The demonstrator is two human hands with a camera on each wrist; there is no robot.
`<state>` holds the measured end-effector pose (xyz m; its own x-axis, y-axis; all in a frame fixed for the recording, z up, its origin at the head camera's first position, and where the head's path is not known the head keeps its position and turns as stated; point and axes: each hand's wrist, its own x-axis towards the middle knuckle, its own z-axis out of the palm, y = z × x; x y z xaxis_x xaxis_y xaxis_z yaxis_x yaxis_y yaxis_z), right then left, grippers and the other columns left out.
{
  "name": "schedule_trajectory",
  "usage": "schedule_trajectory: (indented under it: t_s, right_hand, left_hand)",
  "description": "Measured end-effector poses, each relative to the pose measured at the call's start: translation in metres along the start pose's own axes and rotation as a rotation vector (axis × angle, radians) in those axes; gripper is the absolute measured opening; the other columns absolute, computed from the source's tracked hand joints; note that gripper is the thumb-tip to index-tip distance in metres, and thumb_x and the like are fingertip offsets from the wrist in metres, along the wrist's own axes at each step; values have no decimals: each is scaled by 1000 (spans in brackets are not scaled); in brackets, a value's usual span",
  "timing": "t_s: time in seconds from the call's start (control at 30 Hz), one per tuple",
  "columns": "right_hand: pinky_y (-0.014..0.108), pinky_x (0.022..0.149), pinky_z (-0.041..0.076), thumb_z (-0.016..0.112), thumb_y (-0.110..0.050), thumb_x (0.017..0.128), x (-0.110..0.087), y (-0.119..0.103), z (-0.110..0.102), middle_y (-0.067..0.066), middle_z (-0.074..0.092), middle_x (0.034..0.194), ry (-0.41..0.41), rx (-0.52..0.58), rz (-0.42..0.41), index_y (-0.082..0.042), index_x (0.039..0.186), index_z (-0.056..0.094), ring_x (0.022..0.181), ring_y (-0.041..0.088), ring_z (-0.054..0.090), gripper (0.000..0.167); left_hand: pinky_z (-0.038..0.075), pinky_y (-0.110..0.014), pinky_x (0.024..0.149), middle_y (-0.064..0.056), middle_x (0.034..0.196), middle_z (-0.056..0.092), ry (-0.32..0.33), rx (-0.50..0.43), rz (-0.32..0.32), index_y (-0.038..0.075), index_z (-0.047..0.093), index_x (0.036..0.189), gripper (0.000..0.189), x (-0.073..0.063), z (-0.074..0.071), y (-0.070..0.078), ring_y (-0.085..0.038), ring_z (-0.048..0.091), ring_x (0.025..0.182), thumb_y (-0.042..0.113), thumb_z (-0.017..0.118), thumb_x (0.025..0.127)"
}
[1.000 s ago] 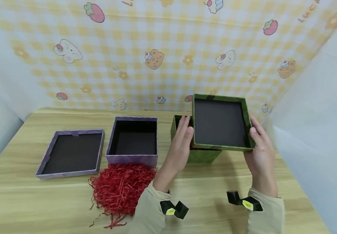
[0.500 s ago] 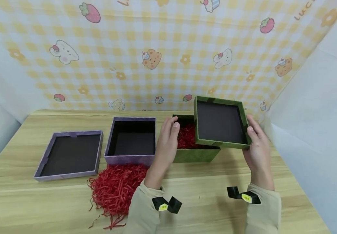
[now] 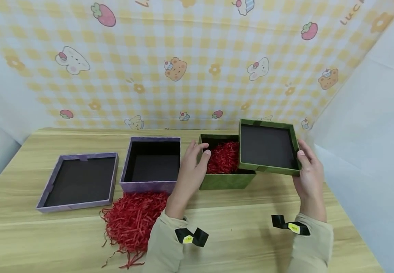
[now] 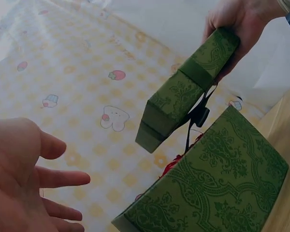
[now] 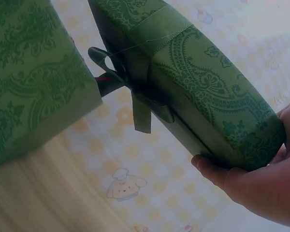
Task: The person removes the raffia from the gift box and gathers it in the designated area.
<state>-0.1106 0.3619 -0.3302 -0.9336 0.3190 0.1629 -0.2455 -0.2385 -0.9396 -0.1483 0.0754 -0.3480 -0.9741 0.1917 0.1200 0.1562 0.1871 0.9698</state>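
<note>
My right hand (image 3: 310,172) grips the right edge of a green box lid (image 3: 268,146), its dark inside turned up. In the right wrist view a green ribbon bow (image 5: 128,84) hangs from the lid's outer face. The lid hovers over the right part of a green patterned box (image 3: 227,182), which holds red paper shreds (image 3: 223,156). Beside that box's left wall is my left hand (image 3: 191,172), fingers loosely bent and holding nothing. The left wrist view shows this hand apart from the box; the head view does not tell whether it touches the rim.
An open purple box (image 3: 150,186) stands left of the green one. Farther left lies a purple lid (image 3: 77,206), inside up. A heap of red paper shreds (image 3: 133,220) lies before the purple box on the wooden table (image 3: 231,235). A patterned cloth (image 3: 197,45) hangs behind.
My left hand has come away from the green lid and moved left. With the lid, my right hand has lately shifted right and slightly down, uncovering more of the shreds in the green box.
</note>
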Motion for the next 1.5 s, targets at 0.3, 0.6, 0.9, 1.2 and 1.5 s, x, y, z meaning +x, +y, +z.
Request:
schedule_trajectory:
  t_s: [0.3,0.6,0.9,1.2,1.5]
  right_hand:
    - [24,81,48,50,-11,95,4,2,-26,8,19,150,118,144,19,-7,142,39,111,16,52,48]
    - [24,82,48,48,-11,96,6,7,-49,3,13,153,169,278,83,-10,145,33,128,17,37,52]
    - [24,79,49,48,-13,96,9,20,-64,1,11,153,160,270,170,-14,130,55,108,11,52,34]
    - [22,81,48,43,-12,98,10,43,-81,-3,8,152,64,258,269,-16,119,61,101,9,56,28]
    - [22,73,50,46,-13,98,9,62,-87,-1,38,128,45,80,292,-18,124,61,93,8,56,31]
  left_hand:
    - [24,-53,104,-8,154,9,-75,117,-16,16,40,142,46,5,9,-11,-30,14,138,33,43,99]
    - [20,-58,103,-6,154,-11,-161,159,-38,26,13,151,64,6,21,-33,-30,-4,139,39,45,97]
    - [18,-58,104,-5,153,-17,-203,193,-90,25,-11,149,93,7,22,-42,-32,-9,138,64,47,86]
    - [19,-53,105,-10,154,-10,-184,238,-84,22,-13,148,107,8,25,-43,-32,-5,139,57,62,81]
    - [19,-52,106,-10,154,-7,-178,236,-75,21,-12,148,106,8,26,-47,-32,-2,139,58,61,81]
